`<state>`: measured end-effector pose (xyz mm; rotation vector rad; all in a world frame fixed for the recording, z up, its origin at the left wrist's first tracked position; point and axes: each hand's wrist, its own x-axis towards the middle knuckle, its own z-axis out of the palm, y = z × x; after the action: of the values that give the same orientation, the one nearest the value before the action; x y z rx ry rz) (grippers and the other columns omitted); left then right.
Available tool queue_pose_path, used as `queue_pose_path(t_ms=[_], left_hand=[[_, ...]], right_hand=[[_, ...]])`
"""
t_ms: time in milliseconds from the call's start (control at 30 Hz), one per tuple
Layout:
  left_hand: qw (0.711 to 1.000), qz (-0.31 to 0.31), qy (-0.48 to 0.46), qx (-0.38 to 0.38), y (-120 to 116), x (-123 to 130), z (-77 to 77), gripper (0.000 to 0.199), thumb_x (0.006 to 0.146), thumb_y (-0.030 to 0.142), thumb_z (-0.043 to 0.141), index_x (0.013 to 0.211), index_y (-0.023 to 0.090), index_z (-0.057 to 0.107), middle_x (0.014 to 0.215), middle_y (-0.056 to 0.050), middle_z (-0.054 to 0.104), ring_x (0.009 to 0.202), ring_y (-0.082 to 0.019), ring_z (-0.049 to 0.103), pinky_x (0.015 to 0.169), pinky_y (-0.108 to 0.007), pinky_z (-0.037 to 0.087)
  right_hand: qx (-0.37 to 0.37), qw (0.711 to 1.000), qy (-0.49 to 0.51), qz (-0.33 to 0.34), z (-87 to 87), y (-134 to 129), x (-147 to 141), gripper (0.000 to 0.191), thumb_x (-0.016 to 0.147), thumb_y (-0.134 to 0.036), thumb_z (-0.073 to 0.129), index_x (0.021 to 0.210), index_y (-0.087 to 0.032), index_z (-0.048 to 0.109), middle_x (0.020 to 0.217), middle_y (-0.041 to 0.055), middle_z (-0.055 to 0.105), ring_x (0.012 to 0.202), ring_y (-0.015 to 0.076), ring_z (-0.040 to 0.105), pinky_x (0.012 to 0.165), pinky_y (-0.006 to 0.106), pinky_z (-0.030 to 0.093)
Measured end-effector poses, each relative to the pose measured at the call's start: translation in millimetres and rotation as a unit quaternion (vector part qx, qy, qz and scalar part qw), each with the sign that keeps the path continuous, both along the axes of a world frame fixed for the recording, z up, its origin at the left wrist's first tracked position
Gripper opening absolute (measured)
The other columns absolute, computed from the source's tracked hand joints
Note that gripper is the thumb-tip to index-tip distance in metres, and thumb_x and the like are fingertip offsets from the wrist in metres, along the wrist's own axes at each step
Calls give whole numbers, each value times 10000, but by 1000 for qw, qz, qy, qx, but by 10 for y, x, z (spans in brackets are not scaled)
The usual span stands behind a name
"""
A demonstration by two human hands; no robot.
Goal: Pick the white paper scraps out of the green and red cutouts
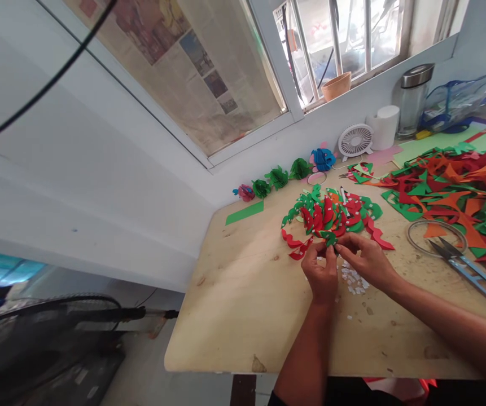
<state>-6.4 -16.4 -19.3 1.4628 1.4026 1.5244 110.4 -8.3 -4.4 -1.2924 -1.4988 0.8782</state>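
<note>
Between the fingertips of my left hand (321,269) and my right hand (365,259) is a small green paper piece (331,239). Both hands are closed in a pinch on it, close together above the table. Just beyond them lies a pile of cut red and green paper shapes (316,214), many bearing small white squares. Under and beside my right hand, little white paper bits (356,280) are scattered on the wood. A white pen (344,195) rests among the cut shapes.
Blue-handled thread snips (473,275) lie at the right near a roll of tape (436,237). Behind them spreads a heap of paper scraps (458,192). Folded paper figures (278,177), a small fan (355,141) and a glass bottle (412,104) stand along the wall.
</note>
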Motion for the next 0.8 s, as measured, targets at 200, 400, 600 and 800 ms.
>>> queue_pose_path(t_ms=[200,400,600,800], left_hand=[[1000,5,18,11,-10,3,19,161,797,272,564,769,132,637,708,-50,641,661,-147,580,647,-272,471],[1000,10,21,13,-4,2,-1,158,786,277,569,766,139,644,702,-49,652,663,-156,600,647,-276,477],[1000,10,19,4,-20,-1,3,156,784,279,570,760,142,641,697,-50,656,656,-159,601,645,-279,478],[1000,8,26,10,-30,5,17,157,780,279,574,762,142,647,709,-50,659,668,-159,606,657,-279,478]], right_hand=[[-20,1000,7,-2,-7,4,6,205,793,-358,525,754,-174,605,632,17,595,572,147,500,534,270,399],[-27,1000,2,-4,-16,3,8,171,780,-330,522,735,-178,586,626,9,571,576,144,490,543,271,392],[-21,1000,5,-3,5,-8,0,159,771,-322,512,693,-188,549,600,-6,533,555,135,467,525,264,383],[-22,1000,10,-8,-33,5,7,129,760,-291,497,695,-190,543,611,1,558,571,140,487,531,262,396]])
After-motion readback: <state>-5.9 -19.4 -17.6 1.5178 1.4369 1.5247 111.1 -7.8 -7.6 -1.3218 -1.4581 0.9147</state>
